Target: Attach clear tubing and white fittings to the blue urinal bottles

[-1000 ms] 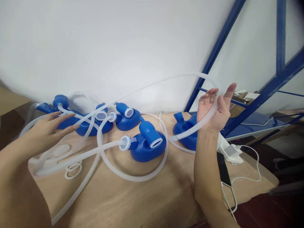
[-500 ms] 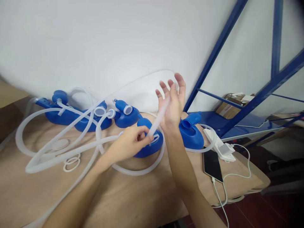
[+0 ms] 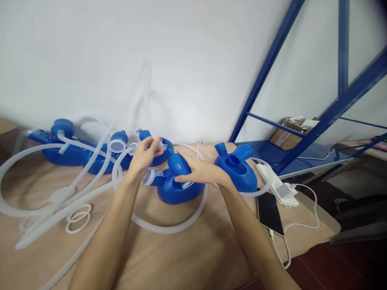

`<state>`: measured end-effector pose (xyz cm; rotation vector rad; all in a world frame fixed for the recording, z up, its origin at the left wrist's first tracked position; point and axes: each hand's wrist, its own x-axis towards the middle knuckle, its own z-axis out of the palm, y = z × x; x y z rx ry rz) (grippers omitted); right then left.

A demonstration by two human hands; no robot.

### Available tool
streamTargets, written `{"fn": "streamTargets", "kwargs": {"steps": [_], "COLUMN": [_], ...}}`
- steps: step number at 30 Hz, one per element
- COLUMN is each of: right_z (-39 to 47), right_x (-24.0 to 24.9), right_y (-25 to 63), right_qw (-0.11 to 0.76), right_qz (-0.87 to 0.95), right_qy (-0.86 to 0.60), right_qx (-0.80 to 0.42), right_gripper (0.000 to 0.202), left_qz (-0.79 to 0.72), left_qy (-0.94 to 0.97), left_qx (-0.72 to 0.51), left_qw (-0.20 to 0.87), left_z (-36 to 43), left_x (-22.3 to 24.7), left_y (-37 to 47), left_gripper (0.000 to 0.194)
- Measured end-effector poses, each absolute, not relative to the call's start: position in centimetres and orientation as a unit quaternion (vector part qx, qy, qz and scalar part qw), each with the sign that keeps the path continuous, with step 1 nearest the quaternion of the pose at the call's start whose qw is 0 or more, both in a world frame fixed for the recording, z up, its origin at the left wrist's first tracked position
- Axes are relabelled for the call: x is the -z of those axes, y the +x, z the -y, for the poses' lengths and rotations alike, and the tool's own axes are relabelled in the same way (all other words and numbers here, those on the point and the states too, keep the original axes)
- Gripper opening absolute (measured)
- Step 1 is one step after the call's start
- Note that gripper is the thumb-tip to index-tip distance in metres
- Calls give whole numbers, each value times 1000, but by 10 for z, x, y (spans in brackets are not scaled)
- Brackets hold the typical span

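Note:
My right hand (image 3: pixel 201 168) wraps round the raised handle of a blue plastic bottle (image 3: pixel 178 193) standing on the table. This bottle has a white-rimmed spout (image 3: pixel 148 177) pointing left. Left of the handle, my left hand (image 3: pixel 145 154) is closed in a pinch. A small clear-white piece (image 3: pixel 162 144) shows at its fingertips, too small to make out, in front of another blue bottle (image 3: pixel 157 162) behind. A translucent hose (image 3: pixel 172 229) loops round the front of the held bottle. Against the wall, a blurred hose (image 3: pixel 146 88) rises behind my left hand.
Several blue bottles with tangled translucent hoses (image 3: pixel 69 201) lie on the left, near white rings (image 3: pixel 79 219). On the right are an open-necked blue bottle (image 3: pixel 237 177), a phone (image 3: pixel 270 213) and a power strip (image 3: pixel 276 186). A blue metal rack (image 3: pixel 269 60) stands beyond.
Both hands have left the hose they were handling. My right hand has come down onto the blue bottle's handle; my left has moved up and left. The hose has swung towards the wall.

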<state>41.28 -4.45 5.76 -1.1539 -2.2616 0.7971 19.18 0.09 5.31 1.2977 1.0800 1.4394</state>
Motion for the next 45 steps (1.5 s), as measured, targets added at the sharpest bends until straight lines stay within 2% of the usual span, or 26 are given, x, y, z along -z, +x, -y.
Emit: {"fn": "streamTargets", "kwargs": {"steps": [6, 12, 18, 24, 34, 41, 45], "right_z": [45, 45, 45, 43, 53, 54, 52], "right_x": [-63, -66, -66, -58, -46, -45, -53], "right_y": [417, 415, 413, 411, 407, 398, 395], "right_qw": [200, 200, 184, 217, 276, 255, 217], "right_qz": [830, 842, 851, 844, 824, 814, 809], "right_qy": [-423, -399, -369, -365, -411, -464, -481], "right_qx": [-303, -303, -324, -329, -277, -239, -259], "right_gripper": [104, 101, 99, 96, 101, 113, 103], "left_qz": [-447, -484, -530, -533, -513, -480, -490], "left_qy": [470, 489, 441, 433, 460, 521, 515], "left_qx": [-609, -577, -541, -501, -532, -515, -504], "left_qw": [457, 441, 482, 527, 493, 483, 490], "left_z": [1, 8, 12, 12, 20, 29, 26], "left_x": [-55, -62, -67, -68, -64, -64, -68], "left_y": [198, 203, 205, 200, 202, 207, 204], "left_gripper": [25, 23, 4, 12, 19, 24, 30]}}
